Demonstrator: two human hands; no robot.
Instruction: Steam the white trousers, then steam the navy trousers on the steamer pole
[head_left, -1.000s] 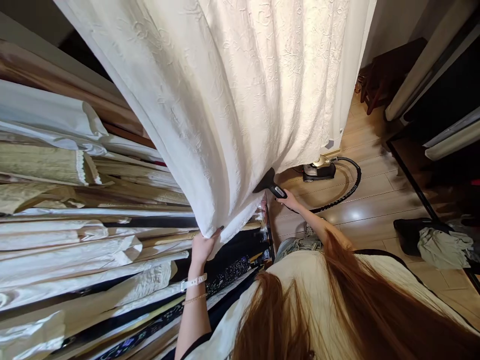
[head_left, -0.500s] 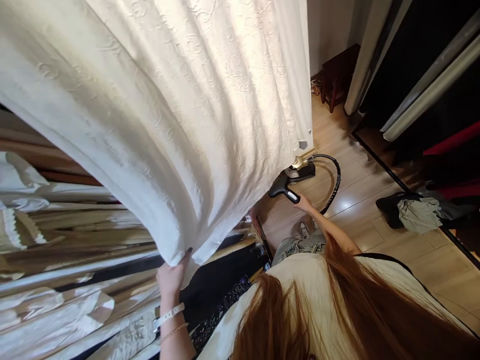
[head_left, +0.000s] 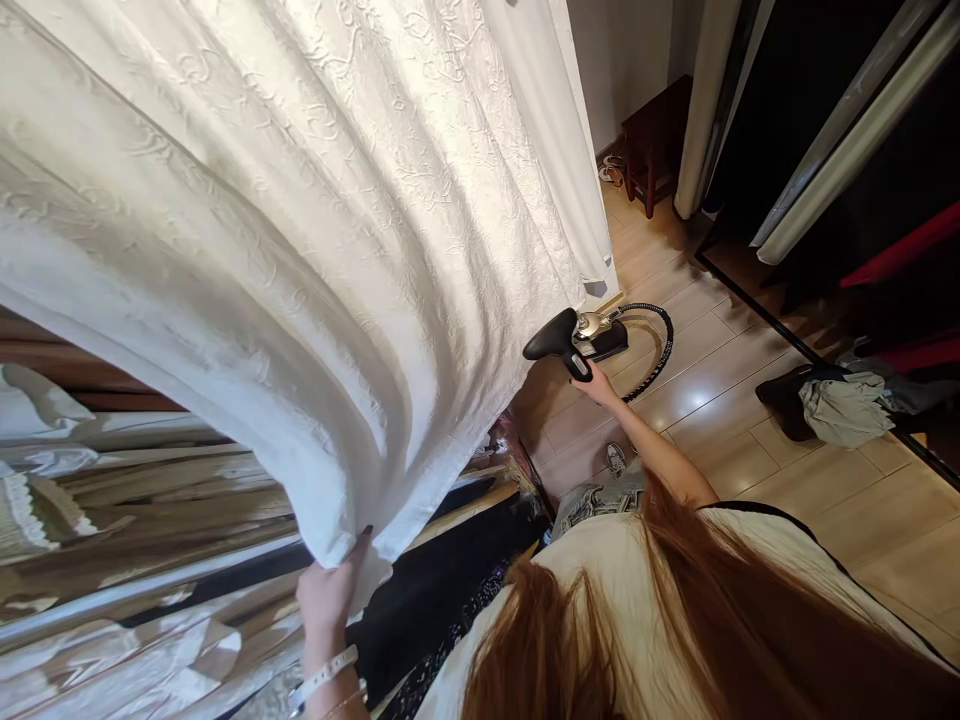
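A large white cloth (head_left: 390,260) with a raised scroll pattern hangs in folds across the upper left. My left hand (head_left: 328,590) is closed on its lower edge and pulls it into a bunch. In my right hand (head_left: 596,385) is the handle of a black garment steamer head (head_left: 555,335). The head lies at the cloth's lower right edge; whether it touches the fabric I cannot tell. A ribbed black hose (head_left: 664,345) curves over the floor beside the steamer's base (head_left: 606,340), which stands behind the steamer head.
Many garments (head_left: 150,490) hang packed at the left. A dark red stool (head_left: 656,145) stands by the far wall. On the right, a crumpled pale cloth (head_left: 847,408) lies on a dark item near a black rack rail (head_left: 765,305). Wooden flooring (head_left: 720,420) runs between.
The steamer head has moved slightly left and up along the cloth's edge with my right hand. My left hand, still gripping the cloth, sits a little lower and further left in view.
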